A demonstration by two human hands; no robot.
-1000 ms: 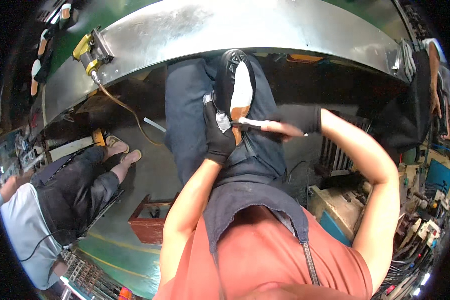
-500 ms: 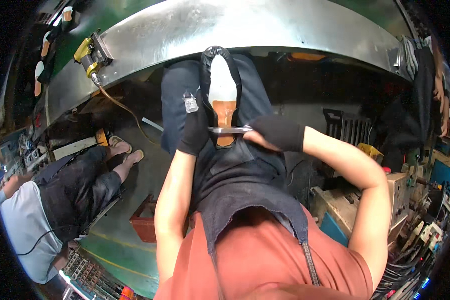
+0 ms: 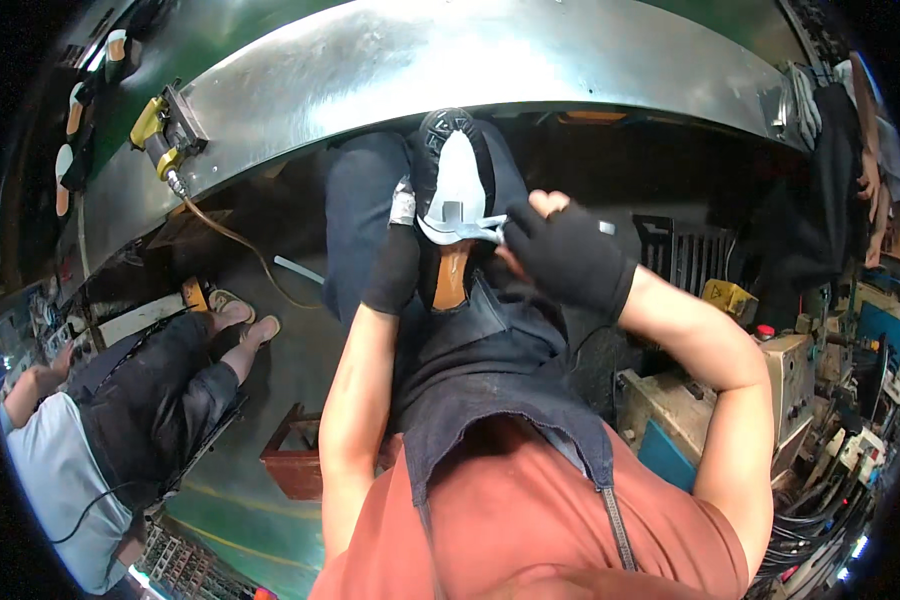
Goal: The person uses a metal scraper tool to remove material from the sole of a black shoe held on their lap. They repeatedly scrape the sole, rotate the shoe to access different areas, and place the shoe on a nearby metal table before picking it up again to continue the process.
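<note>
A black shoe (image 3: 459,175) lies sole up across my lap, its toe toward the bench, with a white forepart and a tan strip at the heel end. My left hand (image 3: 394,265), in a black glove with a pale wrapping on one fingertip, is closed on the shoe's left side. My right hand (image 3: 572,248), in a black fingerless glove, is wrapped round the handles of metal pincers (image 3: 457,232). The curved jaws of the pincers lie over the middle of the sole. Part of the handles is hidden in my palm.
A metal-topped bench (image 3: 470,60) curves in front of me, bearing a yellow air tool (image 3: 158,135) with a hose. More shoes (image 3: 68,165) lie at far left. A seated person (image 3: 150,400) is at left, near a red-brown box (image 3: 295,460). Machinery (image 3: 785,375) stands at right.
My right hand has moved a little up and turned, bringing the pincers' jaws flat over the sole. The shoe has shifted slightly to the right, and my left hand stays on it.
</note>
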